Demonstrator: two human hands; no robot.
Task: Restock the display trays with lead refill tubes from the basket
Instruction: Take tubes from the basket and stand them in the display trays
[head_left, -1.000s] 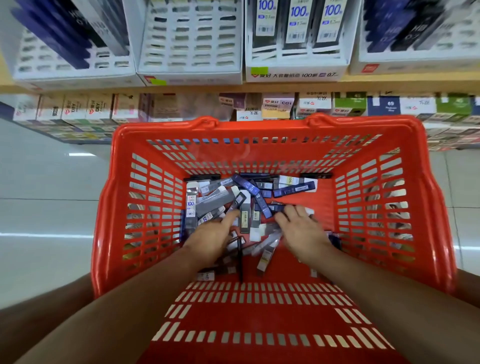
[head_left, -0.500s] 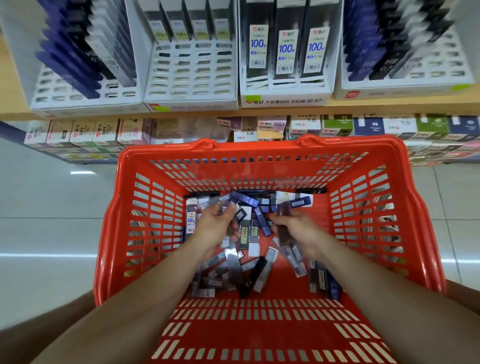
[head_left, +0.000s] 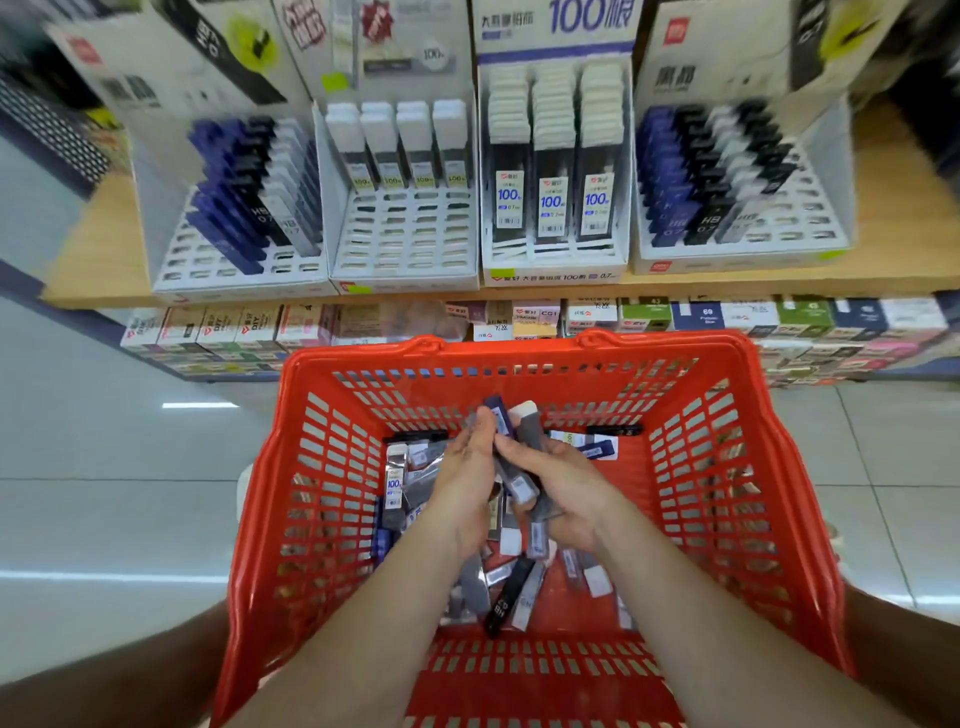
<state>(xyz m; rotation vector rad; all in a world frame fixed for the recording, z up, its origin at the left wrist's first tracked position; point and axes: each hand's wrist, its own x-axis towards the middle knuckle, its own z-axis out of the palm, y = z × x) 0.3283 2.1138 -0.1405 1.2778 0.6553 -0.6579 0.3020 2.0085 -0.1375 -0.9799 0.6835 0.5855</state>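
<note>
Over the red slatted plastic basket (head_left: 727, 467), the right hand (head_left: 563, 493) curls round a small bundle of dark and grey lead refill tubes (head_left: 511, 441) while the left hand (head_left: 465, 467) presses straight fingers against it, probably squaring it for the white slotted display trays (head_left: 405, 244) above.

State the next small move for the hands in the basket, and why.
Probably lift the tubes gripped in the right hand toward the second tray from the left: its front slots look empty; the left hand merely steadies them.
</note>
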